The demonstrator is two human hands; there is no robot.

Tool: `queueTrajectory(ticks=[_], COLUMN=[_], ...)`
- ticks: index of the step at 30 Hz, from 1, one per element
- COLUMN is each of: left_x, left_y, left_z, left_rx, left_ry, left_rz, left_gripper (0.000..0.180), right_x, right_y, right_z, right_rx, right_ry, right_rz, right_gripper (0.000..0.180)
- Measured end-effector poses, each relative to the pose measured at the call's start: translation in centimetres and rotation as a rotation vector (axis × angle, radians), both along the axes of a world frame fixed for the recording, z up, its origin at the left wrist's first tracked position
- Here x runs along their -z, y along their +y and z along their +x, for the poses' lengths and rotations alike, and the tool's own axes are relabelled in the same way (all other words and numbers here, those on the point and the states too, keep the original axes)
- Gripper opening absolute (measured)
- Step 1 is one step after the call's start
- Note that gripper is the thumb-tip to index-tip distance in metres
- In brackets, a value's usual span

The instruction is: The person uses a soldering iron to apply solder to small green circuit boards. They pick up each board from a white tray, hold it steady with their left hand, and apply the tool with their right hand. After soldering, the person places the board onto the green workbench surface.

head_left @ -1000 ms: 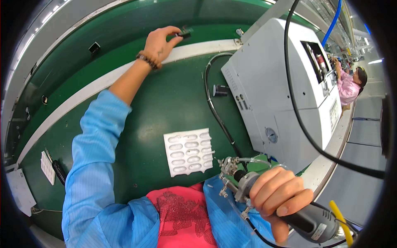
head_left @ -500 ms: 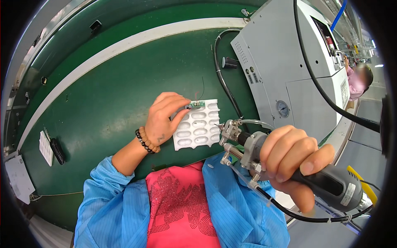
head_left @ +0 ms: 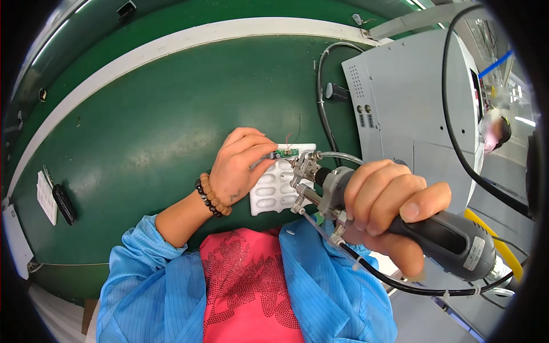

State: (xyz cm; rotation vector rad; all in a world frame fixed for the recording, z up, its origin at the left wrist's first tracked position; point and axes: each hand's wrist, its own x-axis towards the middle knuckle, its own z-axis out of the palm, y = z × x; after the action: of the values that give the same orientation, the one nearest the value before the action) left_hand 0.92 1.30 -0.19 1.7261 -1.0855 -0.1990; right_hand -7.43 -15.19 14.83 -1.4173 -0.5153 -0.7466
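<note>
Two hands meet near the middle of the frame, over a green belt [head_left: 143, 131] with a white stripe curving across its top. Her left hand [head_left: 237, 166], a bead bracelet [head_left: 210, 195] at the wrist, pinches a tiny green circuit board [head_left: 285, 152] between fingertips, right over the top edge of a white blister tray [head_left: 274, 188]; thin wires rise from the board, too fine to follow. Much of the tray's left side is hidden behind that hand. The right hand [head_left: 386, 206] is wrapped tight round the dark grip of a soldering tool [head_left: 434, 234], whose metal nose sits just beside the board; whether the tip actually touches it I cannot make out. The tool's rear end and cable run off toward the lower right rim. A grey machine cabinet [head_left: 412, 114] fills the upper right, partly cut by a black cable. At the left edge lie a small dark object [head_left: 63, 204] and a white card [head_left: 46, 197], both blurred by the lens.
</note>
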Motion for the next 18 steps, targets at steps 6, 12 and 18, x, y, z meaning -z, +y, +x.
queueTrajectory(ticks=[6,12,18], left_x=[-0.7,-0.7,-1.0], left_y=[0.1,0.1,-0.2], left_z=[1.5,2.3,2.5], left_rx=[0.036,0.051,0.07], left_ry=[0.044,0.045,0.038], left_rz=[0.009,0.015,0.021], left_gripper=[0.033,0.032,0.031], right_x=[0.6,1.2,0.9], right_y=[0.2,0.5,0.2], right_z=[2.2,3.0,2.7], right_rx=[0.001,0.031,0.041], right_ry=[0.031,0.026,0.027], right_rz=[0.003,0.011,0.017], right_gripper=[0.056,0.057,0.057])
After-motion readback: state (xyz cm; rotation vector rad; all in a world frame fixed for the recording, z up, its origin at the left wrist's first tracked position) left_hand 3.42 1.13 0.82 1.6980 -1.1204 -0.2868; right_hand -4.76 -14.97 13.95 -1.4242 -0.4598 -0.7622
